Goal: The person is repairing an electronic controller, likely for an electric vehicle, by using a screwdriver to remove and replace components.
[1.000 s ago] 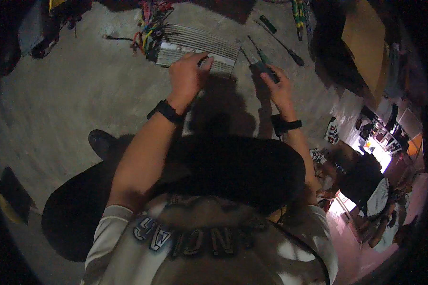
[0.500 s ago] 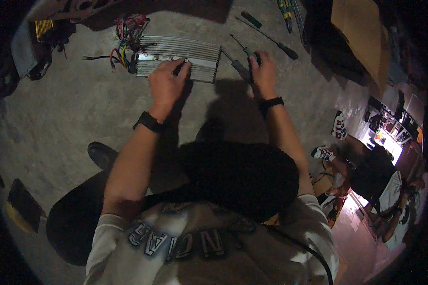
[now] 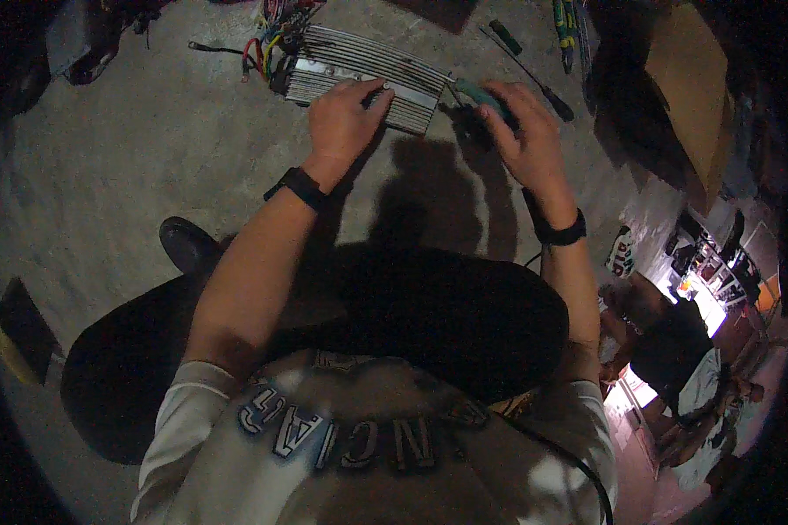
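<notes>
A ribbed silver metal box lies on the concrete floor with a bundle of coloured wires at its left end. My left hand presses flat on the box's near edge, fingers spread over the ribs. My right hand is closed around a green-handled screwdriver, whose tip points at the right end of the box. Both wrists wear dark bands.
A long black screwdriver and a green-and-yellow tool lie on the floor beyond my right hand. A brown cardboard sheet leans at the right. My black shoe sits lower left. A dark object lies at upper left.
The view has shifted so the box sits closer and lower. My left hand stays pressed on the box; my right hand with the screwdriver has closed in on the box's right end.
</notes>
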The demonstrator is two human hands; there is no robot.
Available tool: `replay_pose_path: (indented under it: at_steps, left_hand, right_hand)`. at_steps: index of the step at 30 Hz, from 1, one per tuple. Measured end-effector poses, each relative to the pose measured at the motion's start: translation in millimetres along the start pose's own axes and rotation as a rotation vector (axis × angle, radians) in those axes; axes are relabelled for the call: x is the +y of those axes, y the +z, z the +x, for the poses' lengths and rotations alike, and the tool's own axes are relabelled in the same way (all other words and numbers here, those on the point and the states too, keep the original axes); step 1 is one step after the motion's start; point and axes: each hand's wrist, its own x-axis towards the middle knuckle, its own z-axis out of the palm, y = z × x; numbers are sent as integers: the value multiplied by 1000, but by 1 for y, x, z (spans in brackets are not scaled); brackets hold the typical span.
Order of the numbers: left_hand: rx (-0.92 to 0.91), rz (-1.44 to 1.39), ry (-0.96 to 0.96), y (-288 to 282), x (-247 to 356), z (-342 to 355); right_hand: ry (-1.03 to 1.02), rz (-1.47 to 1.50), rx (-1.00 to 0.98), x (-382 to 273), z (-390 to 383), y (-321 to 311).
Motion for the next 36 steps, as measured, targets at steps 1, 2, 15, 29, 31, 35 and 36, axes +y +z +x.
replay_pose_path:
  at_steps: [1, 2, 15, 29, 31, 35, 36]
  left_hand:
    - [2, -25, -7, 0, 0, 0]
    - [4, -50, -14, -1, -1, 0]
    - [-34, -35, -66, -3, 0, -2]
    - [-83, -60, -88, -3, -1, -1]
    - [-59, -67, -65, -4, -2, -2]
    - [-59, -39, -56, -6, 2, 0]
    - [-58, -39, -56, -6, 2, -1]
  right_hand:
    - [-7, -3, -6, -13, 5, -6]
    - [-34, 11, -63, -24, 9, -9]
    - [-131, -64, -175, -50, 27, -4]
    - [-197, -167, -243, -57, 33, -11]
    - [-212, -183, -246, -58, 33, -11]
    - [-209, -181, -232, -57, 32, -12]
    - [-216, -185, -230, -57, 32, -12]
